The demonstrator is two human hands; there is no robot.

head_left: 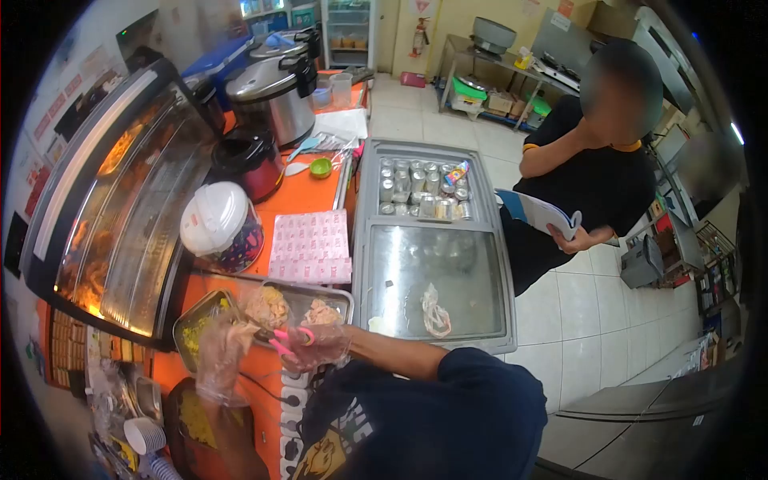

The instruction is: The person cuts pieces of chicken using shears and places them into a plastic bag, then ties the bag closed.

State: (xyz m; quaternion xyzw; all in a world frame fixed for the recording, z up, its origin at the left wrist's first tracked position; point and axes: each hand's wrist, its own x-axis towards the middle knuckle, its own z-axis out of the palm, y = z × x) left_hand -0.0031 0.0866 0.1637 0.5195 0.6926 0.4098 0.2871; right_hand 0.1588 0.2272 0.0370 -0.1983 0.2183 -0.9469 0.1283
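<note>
My right hand (316, 346) wears a thin clear plastic glove and grips pink-handled scissors (282, 339), whose blades point left. My left hand (221, 354), inside a loose clear glove, hovers just left of the scissors over the orange counter (308, 192). The crumpled glove hides whether that hand holds anything. Just beyond both hands sit metal trays: one with yellowish food (196, 324) and two with pale pieces of meat (270, 307) (322, 312).
A heated glass display case (120, 216) fills the left. Rice cookers (276, 92) (222, 224) and pink printed sheets (310, 246) sit on the counter. A chest freezer (432, 264) with cans stands to the right. A person in black (592, 176) holds a booklet nearby. Paper cups (144, 436) are stacked at lower left.
</note>
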